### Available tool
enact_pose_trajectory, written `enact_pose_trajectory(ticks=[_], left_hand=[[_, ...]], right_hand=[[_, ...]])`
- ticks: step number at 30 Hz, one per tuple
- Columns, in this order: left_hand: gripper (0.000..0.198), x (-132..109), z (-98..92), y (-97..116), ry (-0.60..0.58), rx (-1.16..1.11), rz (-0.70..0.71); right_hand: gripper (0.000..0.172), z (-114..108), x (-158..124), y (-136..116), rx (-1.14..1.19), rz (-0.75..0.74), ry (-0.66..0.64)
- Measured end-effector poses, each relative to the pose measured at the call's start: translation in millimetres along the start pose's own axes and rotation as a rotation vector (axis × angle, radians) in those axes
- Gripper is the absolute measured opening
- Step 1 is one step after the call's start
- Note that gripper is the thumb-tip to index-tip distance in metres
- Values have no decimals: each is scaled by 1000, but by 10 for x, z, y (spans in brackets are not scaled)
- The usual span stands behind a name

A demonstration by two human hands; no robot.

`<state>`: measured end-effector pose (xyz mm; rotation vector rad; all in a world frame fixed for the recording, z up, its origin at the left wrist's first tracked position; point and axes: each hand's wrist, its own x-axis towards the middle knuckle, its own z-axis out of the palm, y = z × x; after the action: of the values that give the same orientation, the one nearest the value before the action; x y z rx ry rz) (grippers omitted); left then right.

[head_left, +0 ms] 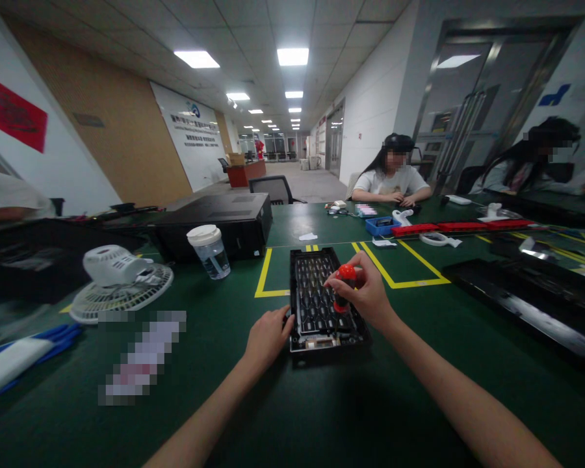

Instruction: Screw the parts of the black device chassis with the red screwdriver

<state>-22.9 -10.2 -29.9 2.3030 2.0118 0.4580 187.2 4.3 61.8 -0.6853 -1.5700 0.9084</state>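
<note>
A black rectangular case panel (316, 276) with a honeycomb-like grid and raised edges lies in front of me on the green table. My left hand (269, 335) grips its left edge near the front corner, fingers curled against the side. Above the panel's right half, my right hand (368, 292) is wrapped round the red and black handle of a screwdriver (345, 286). The screwdriver stands roughly upright, its shaft pointing down toward the near right part of the panel. Where the tip touches is too dark to make out.
Left stand a lidded plastic cup (209, 252), a white fan (114, 286) and a black computer case (214, 224). At right lie a long black panel (531, 312), red strips (463, 227) and a blue tray (381, 225). A person (392, 170) sits across the table.
</note>
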Motion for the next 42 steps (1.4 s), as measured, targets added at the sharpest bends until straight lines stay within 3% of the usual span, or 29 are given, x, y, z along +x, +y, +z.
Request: enact_pose_trajectory(ticks=[6, 12, 27, 42], left_hand=[[41, 1, -18, 7, -6, -1, 2], [42, 9, -15, 9, -4, 3, -8], [41, -5, -46, 24, -22, -8, -24], [41, -1, -31, 17, -20, -15, -14]], right_hand=[[34, -7, -1, 25, -79, -13, 25], [23, 10, 4, -15, -337, -144, 72], [27, 75, -55, 64, -37, -48, 14], [21, 32, -20, 93, -275, -79, 47]])
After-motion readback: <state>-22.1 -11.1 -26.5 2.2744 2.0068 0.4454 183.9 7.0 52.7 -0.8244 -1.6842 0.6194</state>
